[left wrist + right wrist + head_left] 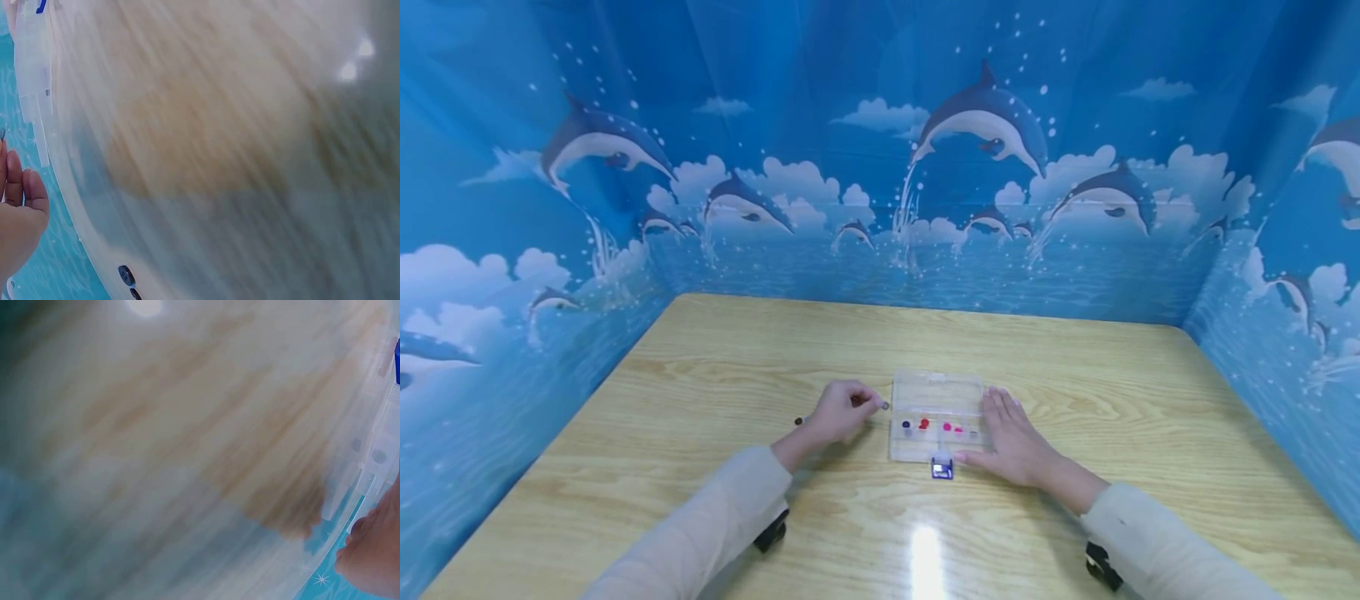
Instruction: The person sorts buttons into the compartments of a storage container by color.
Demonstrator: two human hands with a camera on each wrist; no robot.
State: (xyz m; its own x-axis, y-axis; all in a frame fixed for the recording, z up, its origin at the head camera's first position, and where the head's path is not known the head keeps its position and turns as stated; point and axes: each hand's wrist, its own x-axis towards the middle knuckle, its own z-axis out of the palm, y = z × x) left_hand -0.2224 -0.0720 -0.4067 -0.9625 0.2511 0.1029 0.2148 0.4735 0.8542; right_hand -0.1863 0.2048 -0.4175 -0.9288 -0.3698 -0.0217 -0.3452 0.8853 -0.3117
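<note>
A clear plastic compartment box (913,450) stands with its lid (936,390) folded back on the table. Dark, red (924,423) and pink buttons (947,427) lie in its front compartments. Just left of the box, my left hand (838,412) pinches a small dark button (885,406) between thumb and fingertip. The left wrist view catches that hand only at its edge. My right hand (1018,446) rests along the box's right side with its fingers extended. In the right wrist view, part of this hand (375,550) covers the box's end.
Loose dark buttons (126,275) lie on the wooden table (760,350), left of the left hand. A small blue-edged piece (942,468) sits at the box's front edge. Dolphin-printed blue curtains (850,125) surround the table's back and sides.
</note>
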